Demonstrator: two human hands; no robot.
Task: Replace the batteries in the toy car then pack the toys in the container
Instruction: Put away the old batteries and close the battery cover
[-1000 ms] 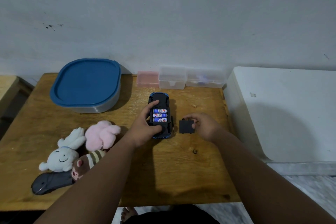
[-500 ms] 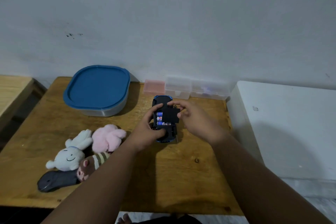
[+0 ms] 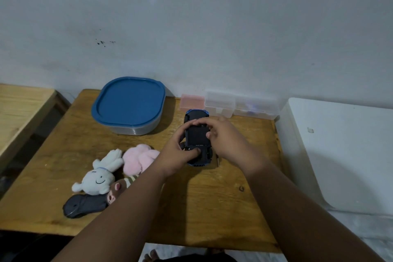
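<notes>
The blue toy car (image 3: 196,116) lies upside down on the wooden table (image 3: 212,208). Its black battery cover (image 3: 196,135) now sits over the compartment, hiding the batteries. My left hand (image 3: 180,151) grips the car from its left side, thumb on the underside near the rear. My right hand (image 3: 227,136) curls over the car's right side, fingers on the cover's edge. The container with a blue lid (image 3: 128,105) stands at the back left. A white plush (image 3: 100,176), a pink plush (image 3: 139,158), a brown striped plush (image 3: 118,188) and a dark grey plush (image 3: 85,205) lie at the front left.
A pink box (image 3: 192,101) and two clear plastic boxes (image 3: 220,103) line the wall behind the car. A thin tool (image 3: 218,160) lies just right of the car. A white cabinet (image 3: 340,151) flanks the table on the right, a wooden bench (image 3: 19,108) on the left.
My right hand carried the black cover from the table onto the car's underside. The batteries, visible earlier, are now covered. The camera view shifted downward and right.
</notes>
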